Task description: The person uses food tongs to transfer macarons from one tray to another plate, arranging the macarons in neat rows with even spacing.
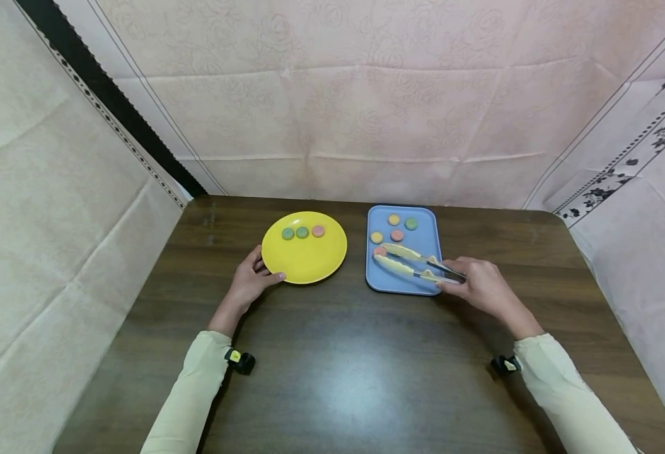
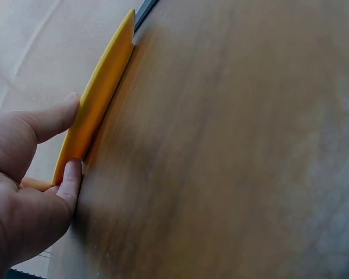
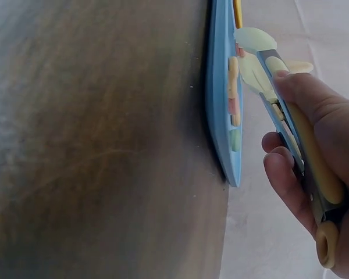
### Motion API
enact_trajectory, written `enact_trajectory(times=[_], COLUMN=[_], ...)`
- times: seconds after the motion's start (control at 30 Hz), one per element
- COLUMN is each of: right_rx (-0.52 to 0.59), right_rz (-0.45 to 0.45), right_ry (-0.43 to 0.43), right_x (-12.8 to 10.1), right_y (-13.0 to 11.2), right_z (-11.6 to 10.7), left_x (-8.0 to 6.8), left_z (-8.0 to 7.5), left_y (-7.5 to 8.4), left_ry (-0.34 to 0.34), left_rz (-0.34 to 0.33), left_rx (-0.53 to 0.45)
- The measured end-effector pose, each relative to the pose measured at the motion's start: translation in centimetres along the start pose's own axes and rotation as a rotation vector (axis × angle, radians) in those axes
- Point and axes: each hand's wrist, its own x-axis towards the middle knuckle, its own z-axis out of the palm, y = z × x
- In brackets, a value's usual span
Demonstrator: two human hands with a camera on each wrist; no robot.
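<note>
My left hand (image 1: 247, 280) grips the near left rim of a yellow plate (image 1: 304, 261), thumb over the edge and fingers lower down. Two green discs (image 1: 295, 232) and a pink disc (image 1: 318, 231) lie in a row on the plate. In my right hand (image 1: 476, 282) is a pair of tongs (image 1: 403, 253) with cream tips, reaching over a blue tray (image 1: 424, 239). A pink disc (image 1: 379, 251) at the tray's left side lies at the tong tips, partly covered by them. Farther back on the tray are two yellow discs (image 1: 393, 219), another pink disc (image 1: 397, 235) and a green disc (image 1: 411, 224).
Plate and tray stand side by side near the far edge of a brown wooden table (image 1: 338, 353). Pale patterned cloth (image 1: 366, 126) hangs behind the table and along both sides. Each wrist wears a small black camera (image 1: 241, 361).
</note>
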Motion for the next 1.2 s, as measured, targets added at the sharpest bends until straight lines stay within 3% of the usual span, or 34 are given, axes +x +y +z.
enact_trajectory(times=[0.2, 0.5, 0.73, 1.2], right_rx=[0.022, -0.027, 0.024, -0.007], right_rz=[0.01, -0.09, -0.11, -0.247], right_ry=[0.017, 0.068, 0.036, 0.042], right_x=[0.7, 2.4, 4.8, 10.0], right_y=[-0.5, -1.8, -3.8, -7.5], right_z=[-0.6, -1.2, -1.3, 0.5], left_x=[0.0, -0.3, 0.0, 0.0], left_z=[0.0, 0.1, 0.1, 0.1], left_y=[0.1, 0.9, 0.3, 0.2], left_ry=[0.011, -0.013, -0.008, -0.002], left_rz=[-0.01, -0.029, -0.016, -0.001], left_rx=[0.002, -0.018, -0.028, -0.01])
